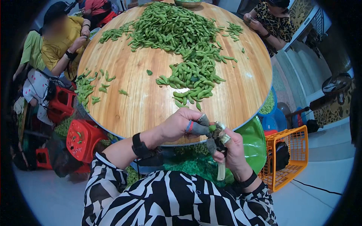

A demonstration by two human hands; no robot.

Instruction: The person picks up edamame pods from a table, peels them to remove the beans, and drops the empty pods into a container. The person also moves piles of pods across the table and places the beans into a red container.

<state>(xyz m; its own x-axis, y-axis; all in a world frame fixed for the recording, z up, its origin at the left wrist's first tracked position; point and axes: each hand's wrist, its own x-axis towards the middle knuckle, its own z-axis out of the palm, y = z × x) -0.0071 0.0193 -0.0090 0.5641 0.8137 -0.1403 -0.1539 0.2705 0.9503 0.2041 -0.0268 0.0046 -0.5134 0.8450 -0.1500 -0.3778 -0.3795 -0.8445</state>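
A green pod sits between your fingertips, above the counter's near edge.
Your right grip is closed around a pale-handled tool; your left grip meets the pod with fingers close together, though whether it is clamped you cannot tell. The pod should be light, firm-skinned and slightly slippery, so pinch its ends rather than the bulging middle, which could split. More pods are heaped far across the counter.

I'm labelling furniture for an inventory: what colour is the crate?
Orange; the crate shows best in the head view, right of the person.
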